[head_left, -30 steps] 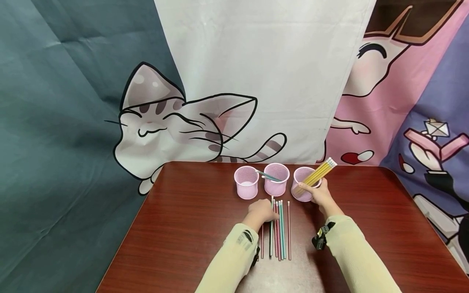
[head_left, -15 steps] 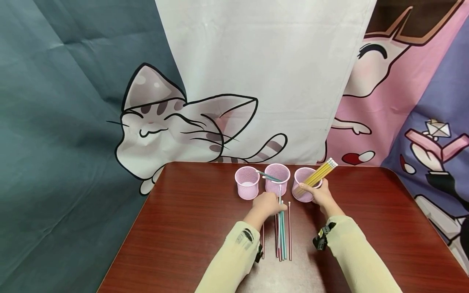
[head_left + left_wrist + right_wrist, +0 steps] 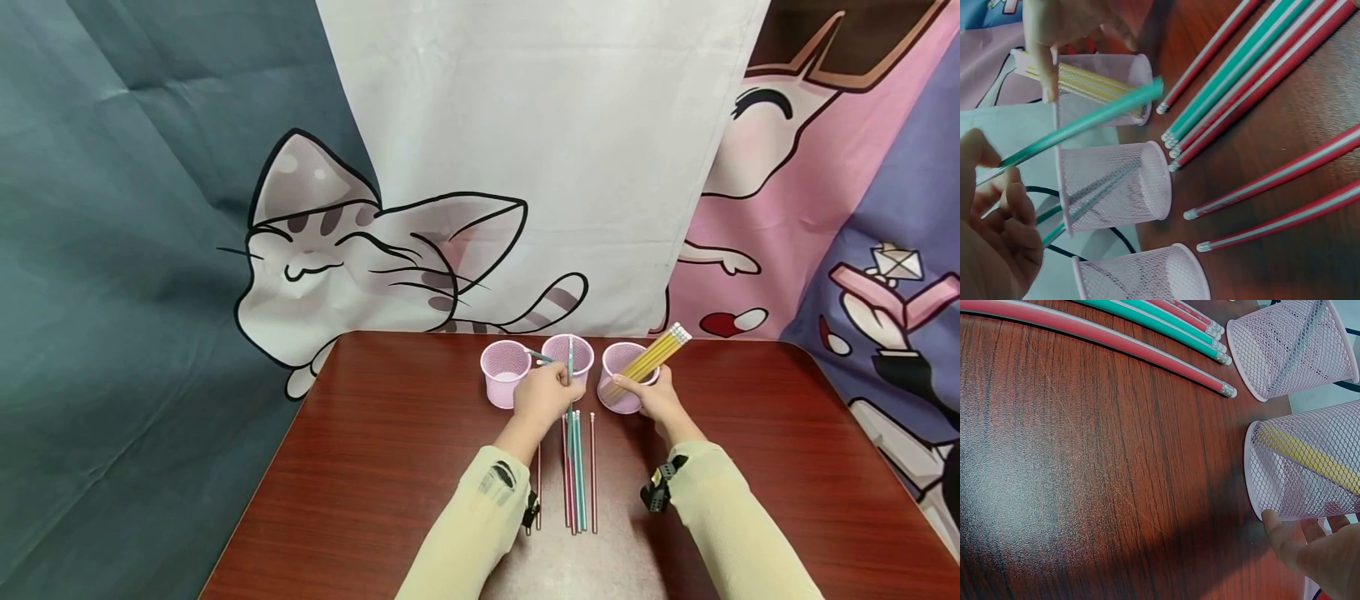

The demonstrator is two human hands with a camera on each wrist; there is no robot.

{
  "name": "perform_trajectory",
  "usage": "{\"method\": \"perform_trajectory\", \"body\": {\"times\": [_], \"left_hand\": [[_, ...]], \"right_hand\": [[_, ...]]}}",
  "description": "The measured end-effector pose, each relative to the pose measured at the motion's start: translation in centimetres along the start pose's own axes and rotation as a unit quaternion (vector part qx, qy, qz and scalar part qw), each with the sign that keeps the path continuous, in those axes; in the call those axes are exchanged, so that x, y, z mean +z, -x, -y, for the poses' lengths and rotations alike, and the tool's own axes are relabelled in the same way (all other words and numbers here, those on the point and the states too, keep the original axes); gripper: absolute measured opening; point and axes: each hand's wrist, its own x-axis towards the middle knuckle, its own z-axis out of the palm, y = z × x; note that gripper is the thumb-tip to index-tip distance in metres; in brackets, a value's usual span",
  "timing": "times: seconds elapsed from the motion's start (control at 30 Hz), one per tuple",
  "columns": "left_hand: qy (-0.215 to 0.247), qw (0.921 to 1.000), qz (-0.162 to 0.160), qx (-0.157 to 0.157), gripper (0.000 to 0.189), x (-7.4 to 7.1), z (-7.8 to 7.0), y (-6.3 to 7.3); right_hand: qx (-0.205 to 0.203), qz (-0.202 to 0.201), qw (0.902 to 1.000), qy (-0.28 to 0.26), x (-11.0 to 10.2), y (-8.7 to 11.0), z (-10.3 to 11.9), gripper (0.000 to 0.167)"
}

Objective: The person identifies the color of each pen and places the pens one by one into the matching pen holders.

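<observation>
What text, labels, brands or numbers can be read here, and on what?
None readable in any view.
Red pencil: faint marks near its end in the right wrist view, too blurred to read.
Left sleeve: dark mark, too small to tell if lettering.
Pink cups, backdrop: no lettering visible.

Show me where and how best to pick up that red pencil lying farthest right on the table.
Probably pinch across the red pencil around mid-shaft, coming down from above and slightly from the right. It is long, thin and lies flat, one end toward the pink mesh cups; green pencils lie close on its left, while the tabletop is open on its right.
</observation>
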Motion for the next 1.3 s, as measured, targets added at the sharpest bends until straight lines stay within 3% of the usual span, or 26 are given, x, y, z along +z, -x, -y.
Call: {"method": "perform_trajectory", "body": {"times": [0.3,0.43,0.77,1.03,1.3], "left_hand": [[0.070,0.9890,-0.130,0.008,0.007,-2.2,-0.8,-1.4],[0.083,0.9840,-0.157,0.010,0.006,-3.1,-1.0,-1.9],[0.050,0.9941,-0.095,-0.014,0.009,-2.7,-0.1,-1.9],[0.049,0.9948,-0.086,-0.024,0.014,-2.4,0.3,-2.0],[0.054,0.9957,-0.068,-0.030,0.010,-2.2,0.6,-2.0]], "right_hand": [[0.000,0.003,1.0000,0.000,0.1,0.1,0.0,0.091],[-0.001,0.001,1.0000,0.003,0.1,0.0,0.0,0.091],[-0.001,-0.004,0.9999,0.012,0.1,-0.1,-0.2,0.091],[-0.011,0.001,0.9999,0.007,-0.1,0.2,-0.1,0.099],[-0.001,-0.001,1.0000,0.003,-0.1,-0.1,-0.1,0.094]]}}
